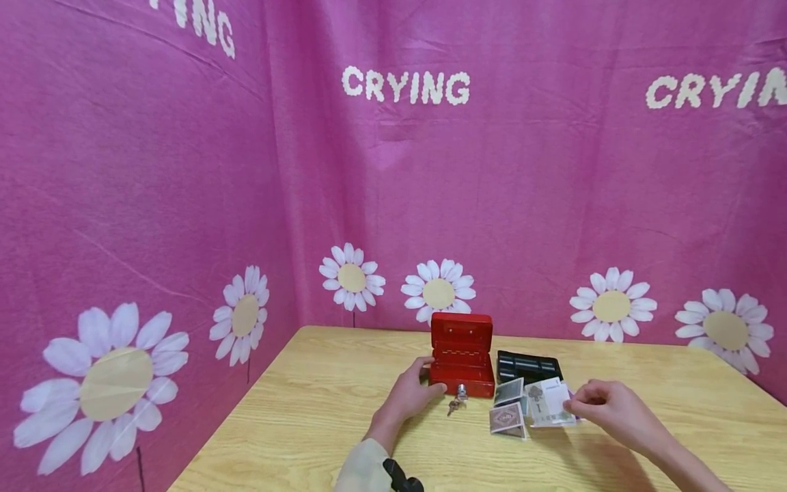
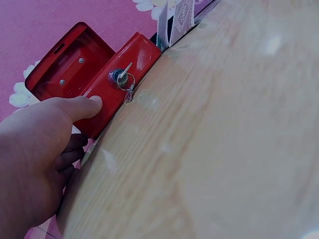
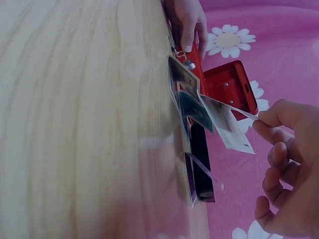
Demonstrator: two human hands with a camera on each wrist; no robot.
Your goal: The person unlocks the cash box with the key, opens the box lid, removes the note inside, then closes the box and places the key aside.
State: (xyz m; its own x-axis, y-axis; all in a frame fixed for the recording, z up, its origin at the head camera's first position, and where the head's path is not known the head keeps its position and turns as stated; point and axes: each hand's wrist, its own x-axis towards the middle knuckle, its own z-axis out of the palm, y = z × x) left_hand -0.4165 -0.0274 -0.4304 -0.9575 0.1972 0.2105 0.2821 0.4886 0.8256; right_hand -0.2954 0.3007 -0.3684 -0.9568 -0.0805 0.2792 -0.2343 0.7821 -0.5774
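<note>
A small red cash box (image 1: 479, 388) stands on the table with its lid raised. My left hand (image 1: 408, 393) holds its front left corner, thumb on the front face, fingers at the side. Keys (image 2: 128, 82) hang on a ring from the lock (image 2: 118, 77) in that face. Between right thumb and index finger, my right hand (image 1: 617, 406) pinches the edge of a pale banknote (image 1: 544, 412), its other fingers loosely curled. Folded banknotes (image 1: 507, 418) stand tented beside the box. Another folded note, purple-edged (image 3: 191, 179), is partly hidden behind the pinched one in the head view.
Behind the notes and right of the box lies a black tray (image 1: 529, 365) with rounded compartments. All this stands on a light wooden table (image 1: 344, 369). A magenta cloth (image 1: 522, 191) with daisies and lettering hangs behind and along the left side.
</note>
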